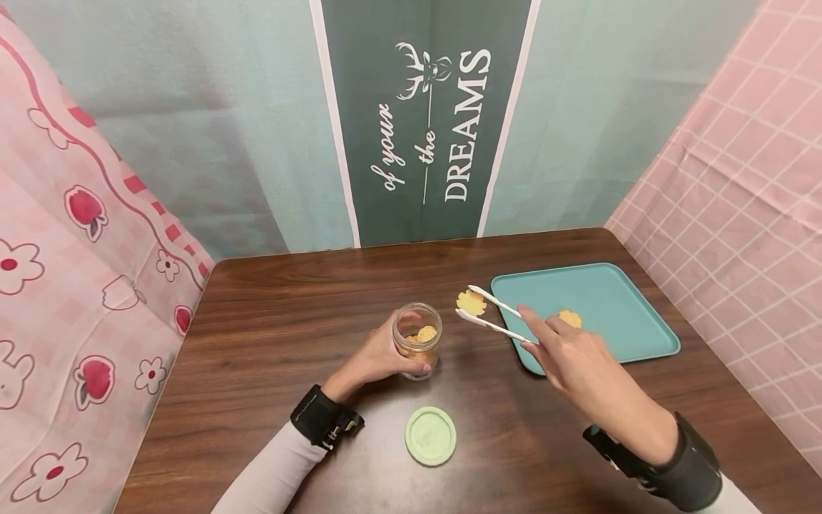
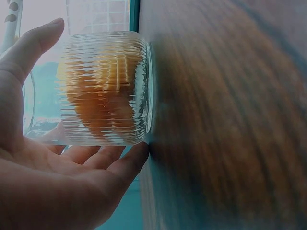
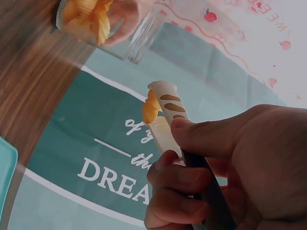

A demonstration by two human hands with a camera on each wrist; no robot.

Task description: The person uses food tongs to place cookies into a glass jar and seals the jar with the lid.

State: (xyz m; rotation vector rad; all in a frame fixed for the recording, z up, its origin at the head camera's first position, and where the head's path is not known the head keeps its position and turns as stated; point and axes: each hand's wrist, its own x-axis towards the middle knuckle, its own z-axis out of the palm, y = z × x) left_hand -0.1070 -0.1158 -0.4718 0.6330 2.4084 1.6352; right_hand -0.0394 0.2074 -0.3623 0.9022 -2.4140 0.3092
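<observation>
My left hand (image 1: 379, 357) is wrapped around a clear glass jar (image 1: 417, 365), which stands upright on the table. Several yellow cookies (image 1: 425, 334) lie inside; the left wrist view shows them blurred through the ribbed glass (image 2: 103, 91). White tongs (image 1: 491, 327) are in my right hand (image 1: 571, 357), pinched between thumb and fingers. Between the tong tips is a yellow scalloped cookie (image 1: 472, 303), held up to the right of the jar. The right wrist view catches that cookie (image 3: 151, 106) edge-on at the tips.
A teal tray (image 1: 629, 314) lies at the right with one scalloped cookie (image 1: 570, 319) on it, partly behind my right hand. In front of the jar, a pale green round lid (image 1: 430, 436) rests on the wooden table (image 1: 289, 300). Curtains hang around the table's back and sides.
</observation>
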